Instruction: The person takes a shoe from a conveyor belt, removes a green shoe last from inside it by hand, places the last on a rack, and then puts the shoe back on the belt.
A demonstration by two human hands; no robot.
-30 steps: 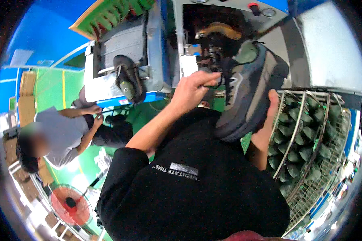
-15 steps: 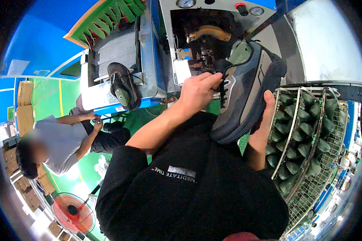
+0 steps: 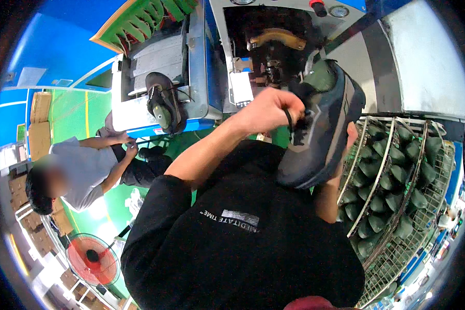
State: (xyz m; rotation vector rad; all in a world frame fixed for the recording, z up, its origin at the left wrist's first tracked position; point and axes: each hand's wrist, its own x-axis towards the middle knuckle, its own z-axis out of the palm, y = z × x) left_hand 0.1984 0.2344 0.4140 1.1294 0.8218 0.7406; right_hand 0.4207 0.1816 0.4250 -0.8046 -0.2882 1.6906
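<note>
A dark grey and black lace-up shoe [image 3: 315,150] is tilted in front of my chest, toe end lower, with a green shoe last [image 3: 323,75] showing in its opening. My left hand [image 3: 281,109] is closed in a pinch on a black shoelace [image 3: 289,121] beside the eyelets. Around the sole on the far side, my right hand [image 3: 350,135] grips the shoe; the shoe hides most of its fingers. A second dark shoe [image 3: 165,106], also with a green last inside, rests on the white and blue machine to the left.
Ahead stands a machine with a dark cavity and a curved tan part [image 3: 278,37]. To the right, a wire rack [image 3: 434,196] holds several green lasts. A person [image 3: 88,170] works at the left, near a red fan [image 3: 93,258]. Green bristle-like strips [image 3: 150,20] top the left machine.
The shoe has turned slightly and shows more of its upper. My left hand has moved right, closer to the laces. My right hand is now more hidden behind the shoe.
</note>
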